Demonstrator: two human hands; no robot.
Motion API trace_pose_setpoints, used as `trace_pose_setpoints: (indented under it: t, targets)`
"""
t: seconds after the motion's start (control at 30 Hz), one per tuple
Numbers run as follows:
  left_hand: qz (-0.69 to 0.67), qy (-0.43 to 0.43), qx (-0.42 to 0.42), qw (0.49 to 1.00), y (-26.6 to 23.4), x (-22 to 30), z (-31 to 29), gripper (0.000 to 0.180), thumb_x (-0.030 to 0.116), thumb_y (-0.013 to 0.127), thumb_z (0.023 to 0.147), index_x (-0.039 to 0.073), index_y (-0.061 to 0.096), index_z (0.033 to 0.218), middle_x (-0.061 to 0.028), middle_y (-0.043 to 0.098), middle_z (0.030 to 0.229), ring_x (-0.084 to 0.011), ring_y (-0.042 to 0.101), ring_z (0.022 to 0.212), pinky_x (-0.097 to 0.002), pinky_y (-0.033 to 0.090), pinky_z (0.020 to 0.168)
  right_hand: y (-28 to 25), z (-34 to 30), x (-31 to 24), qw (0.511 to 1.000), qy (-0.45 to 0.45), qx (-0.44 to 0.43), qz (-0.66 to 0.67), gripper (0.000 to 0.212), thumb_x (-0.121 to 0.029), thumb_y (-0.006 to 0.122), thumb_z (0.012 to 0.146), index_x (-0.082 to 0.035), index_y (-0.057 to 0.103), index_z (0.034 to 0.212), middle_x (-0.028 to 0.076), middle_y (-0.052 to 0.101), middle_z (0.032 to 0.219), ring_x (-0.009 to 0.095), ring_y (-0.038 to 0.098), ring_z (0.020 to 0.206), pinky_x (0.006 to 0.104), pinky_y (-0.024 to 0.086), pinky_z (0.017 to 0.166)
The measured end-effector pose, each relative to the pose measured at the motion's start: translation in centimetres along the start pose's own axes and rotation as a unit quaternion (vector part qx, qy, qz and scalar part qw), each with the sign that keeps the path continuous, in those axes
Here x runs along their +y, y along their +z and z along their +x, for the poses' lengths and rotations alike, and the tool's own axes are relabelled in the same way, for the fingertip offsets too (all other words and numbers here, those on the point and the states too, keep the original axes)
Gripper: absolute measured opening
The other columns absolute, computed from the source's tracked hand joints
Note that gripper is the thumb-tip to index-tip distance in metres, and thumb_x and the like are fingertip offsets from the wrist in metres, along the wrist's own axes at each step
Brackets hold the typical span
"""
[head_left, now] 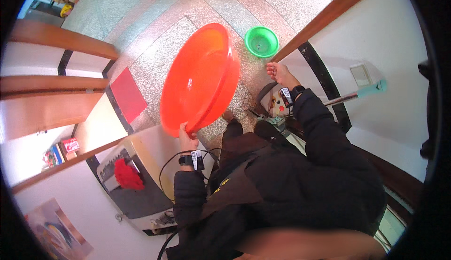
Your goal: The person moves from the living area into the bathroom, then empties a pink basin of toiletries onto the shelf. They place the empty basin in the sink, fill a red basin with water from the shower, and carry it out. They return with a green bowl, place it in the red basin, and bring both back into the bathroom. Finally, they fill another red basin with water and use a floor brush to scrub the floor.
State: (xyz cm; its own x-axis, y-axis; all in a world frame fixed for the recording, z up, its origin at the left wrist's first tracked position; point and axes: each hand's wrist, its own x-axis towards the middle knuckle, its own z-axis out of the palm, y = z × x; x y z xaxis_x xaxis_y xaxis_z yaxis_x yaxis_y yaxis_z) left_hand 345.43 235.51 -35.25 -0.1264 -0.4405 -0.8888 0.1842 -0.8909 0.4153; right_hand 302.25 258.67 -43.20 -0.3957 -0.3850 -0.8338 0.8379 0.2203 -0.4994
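The big basin (195, 81) is tilted over the floor (164, 36), its near rim in the left hand (188, 138). Beyond it to the right, the small basin (261, 43) sits on the floor, with the right hand (280, 73) just this side. Left of the big basin lies a mat (129, 94); nearer, a cloth (128, 174) lies on a machine (148, 199). A pole (340, 99) slants at the right.

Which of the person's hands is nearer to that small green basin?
Right hand. It shows just below and right of the green basin, not touching it; the left hand is farther off at lower left, holding the big orange basin by its rim.
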Motion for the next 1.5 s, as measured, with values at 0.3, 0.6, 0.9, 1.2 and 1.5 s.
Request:
trace_pose_setpoints:
  t: [0.3,0.6,0.9,1.2,1.5]
  targets:
    - [0.076,0.025,-0.021,0.997,6.6,8.5,5.2,0.015,0.019,0.064,0.084,0.009,0.058,0.094,-0.0027,0.066,0.090,-0.0138,0.062,0.064,-0.0155,0.036,0.040,-3.6,1.9,-2.0,0.997,0.015,0.014,0.081,0.018,-0.026,0.057,0.091,-0.010,0.062,0.099,0.003,0.066,0.086,0.012,0.062,0.067,0.0249,0.049,0.055]
    - [0.101,0.011,0.077,0.992,13.5,11.5,9.6,0.019,0.016,0.064,0.082,0.007,0.061,0.099,-0.0063,0.069,0.096,-0.0186,0.065,0.067,-0.0167,0.040,0.038,-5.5,11.4,-6.6,0.986,0.035,0.037,0.160,0.016,-0.024,0.050,0.095,-0.011,0.058,0.099,0.001,0.063,0.079,0.012,0.060,0.062,0.0243,0.046,0.052]
    - [0.186,0.019,0.098,0.978,24.9,12.5,14.5,0.020,0.013,0.070,0.077,0.014,0.059,0.094,0.0027,0.065,0.083,-0.0091,0.060,0.061,-0.0168,0.036,0.040,-7.9,27.3,-8.1,0.986,0.064,0.056,0.147,0.018,-0.023,0.053,0.093,-0.009,0.057,0.104,0.002,0.064,0.078,0.013,0.062,0.067,0.0293,0.047,0.058]
    - [0.304,0.073,0.131,0.941,31.6,10.6,19.8,0.018,0.015,0.068,0.078,0.011,0.058,0.092,0.0016,0.064,0.083,-0.0083,0.057,0.058,-0.0174,0.035,0.041,-15.2,41.1,0.4,0.962,0.110,0.151,0.200,0.023,-0.025,0.057,0.093,-0.007,0.057,0.107,0.006,0.067,0.094,0.016,0.064,0.073,0.0306,0.049,0.061]
    - [0.338,0.031,0.172,0.925,36.9,8.8,23.0,0.032,0.013,0.063,0.078,0.008,0.057,0.109,-0.0052,0.069,0.098,-0.0115,0.054,0.050,-0.0233,0.046,0.044,-19.8,52.5,9.1,0.900,0.097,0.277,0.322,0.055,-0.019,0.067,0.088,-0.006,0.042,0.136,0.011,0.042,0.139,0.027,0.052,0.111,0.0419,0.055,0.077]
